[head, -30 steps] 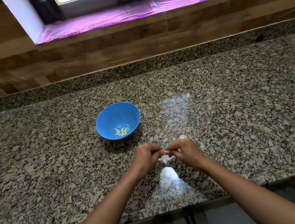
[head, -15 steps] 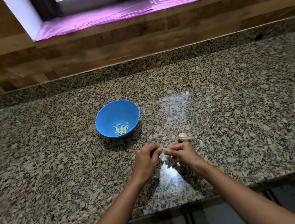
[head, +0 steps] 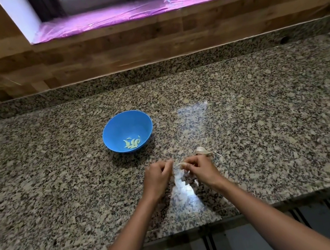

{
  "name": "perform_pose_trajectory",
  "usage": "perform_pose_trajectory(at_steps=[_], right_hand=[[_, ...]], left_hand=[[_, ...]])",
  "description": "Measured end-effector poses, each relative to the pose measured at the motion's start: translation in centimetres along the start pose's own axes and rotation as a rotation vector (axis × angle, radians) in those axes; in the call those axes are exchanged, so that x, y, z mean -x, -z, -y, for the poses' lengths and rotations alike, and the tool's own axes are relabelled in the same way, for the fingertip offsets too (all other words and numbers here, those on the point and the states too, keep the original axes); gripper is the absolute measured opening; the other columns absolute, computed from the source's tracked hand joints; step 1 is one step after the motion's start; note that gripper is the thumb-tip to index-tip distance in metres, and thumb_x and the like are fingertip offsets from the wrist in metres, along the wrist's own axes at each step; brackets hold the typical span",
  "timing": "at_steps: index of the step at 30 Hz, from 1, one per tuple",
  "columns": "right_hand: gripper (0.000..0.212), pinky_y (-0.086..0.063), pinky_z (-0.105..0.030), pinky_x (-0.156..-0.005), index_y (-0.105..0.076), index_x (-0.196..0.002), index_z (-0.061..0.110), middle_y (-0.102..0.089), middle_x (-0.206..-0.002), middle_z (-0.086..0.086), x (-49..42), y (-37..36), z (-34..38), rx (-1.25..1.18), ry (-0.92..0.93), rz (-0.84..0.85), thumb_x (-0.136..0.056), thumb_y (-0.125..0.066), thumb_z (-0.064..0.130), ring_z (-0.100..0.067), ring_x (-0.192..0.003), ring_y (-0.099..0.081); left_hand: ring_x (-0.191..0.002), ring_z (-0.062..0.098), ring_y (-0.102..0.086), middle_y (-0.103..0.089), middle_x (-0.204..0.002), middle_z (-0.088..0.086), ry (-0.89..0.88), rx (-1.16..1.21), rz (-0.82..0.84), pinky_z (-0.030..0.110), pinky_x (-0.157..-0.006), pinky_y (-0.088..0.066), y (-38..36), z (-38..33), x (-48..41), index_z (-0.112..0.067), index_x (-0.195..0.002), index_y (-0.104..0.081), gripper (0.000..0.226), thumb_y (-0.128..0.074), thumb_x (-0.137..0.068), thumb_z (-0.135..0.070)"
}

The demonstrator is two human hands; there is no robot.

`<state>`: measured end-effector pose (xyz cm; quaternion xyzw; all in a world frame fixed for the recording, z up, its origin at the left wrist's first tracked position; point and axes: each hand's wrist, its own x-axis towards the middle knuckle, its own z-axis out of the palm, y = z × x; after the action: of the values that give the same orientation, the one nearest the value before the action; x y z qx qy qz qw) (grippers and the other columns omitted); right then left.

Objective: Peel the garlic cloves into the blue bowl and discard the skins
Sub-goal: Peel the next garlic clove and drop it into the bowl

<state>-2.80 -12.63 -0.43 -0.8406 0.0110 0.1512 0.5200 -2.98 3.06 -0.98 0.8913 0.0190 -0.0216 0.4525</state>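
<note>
Peeling midway near the surface's point(head: 267, 118) front edge: right hand point(head: 200, 169) pinches a garlic clove point(head: 182, 164), left hand point(head: 157, 177) grip curled but too blurred to judge, loose skins point(head: 179, 176) beneath, several peeled cloves point(head: 132, 142) already in the blue bowl point(head: 117, 130), part of a garlic bulb point(head: 202, 151) and skin disposal remaining.

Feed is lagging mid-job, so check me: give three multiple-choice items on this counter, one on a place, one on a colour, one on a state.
1. The garlic bulb lies: A) on a plate B) on the counter just beyond the right hand C) in a pan
2. The bowl is: A) red B) white C) blue
3. The bowl: A) is overturned B) holds peeled cloves C) is empty
Answers: B, it sits on the stone past the knuckles; C, its wall is blue; B, pale cloves lie at its bottom.
</note>
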Motion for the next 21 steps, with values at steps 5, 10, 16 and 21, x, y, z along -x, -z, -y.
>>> perform_pose_trajectory(at_steps=[5,10,16,21], right_hand=[[0.018,-0.054,-0.043,-0.08,-0.065,-0.093,0.03,-0.069,-0.09,0.003,0.0,-0.7,-1.1,0.181,-0.003,0.103,-0.094,-0.049,0.038,-0.016,-0.083,-0.066],[0.019,-0.055,-0.041,-0.071,-0.071,-0.087,0.019,-0.07,-0.076,0.002,0.1,-0.7,-1.1,0.064,0.012,0.027,-0.09,-0.059,0.033,-0.015,-0.07,-0.066],[0.015,-0.056,-0.036,-0.066,-0.074,-0.094,0.015,-0.073,-0.081,0.001,0.5,-1.0,-1.2,0.113,0.149,-0.092,-0.088,-0.063,0.024,-0.011,-0.067,-0.065],[0.017,-0.041,-0.018,-0.049,-0.072,-0.092,0.012,-0.069,-0.073,-0.002,0.7,-0.4,-1.1,0.335,0.342,-0.04,-0.09,-0.057,0.018,-0.007,-0.053,-0.052]], left_hand=[[-0.084,0.003,-0.067,-0.071,-0.094,-0.006,0.025,0.18,0.105,0.02,-0.073,-0.055,-0.2,0.7,0.8,-0.018,-0.102,-0.073,0.021,-0.07,-0.083,-0.023],[-0.072,0.016,-0.067,-0.072,-0.078,0.001,0.078,0.305,0.075,0.027,-0.067,-0.057,-0.5,-0.2,0.9,-0.015,-0.086,-0.074,0.009,-0.072,-0.079,-0.01],[-0.064,0.016,-0.069,-0.071,-0.081,0.016,0.212,0.508,0.03,0.024,-0.06,-0.057,-1.1,0.1,0.7,0.005,-0.099,-0.068,0.02,-0.07,-0.079,0.002],[-0.059,0.009,-0.066,-0.069,-0.077,0.014,0.206,0.542,0.119,0.019,-0.058,-0.054,-0.8,-0.4,0.9,0.003,-0.101,-0.062,0.02,-0.066,-0.082,0.006]])
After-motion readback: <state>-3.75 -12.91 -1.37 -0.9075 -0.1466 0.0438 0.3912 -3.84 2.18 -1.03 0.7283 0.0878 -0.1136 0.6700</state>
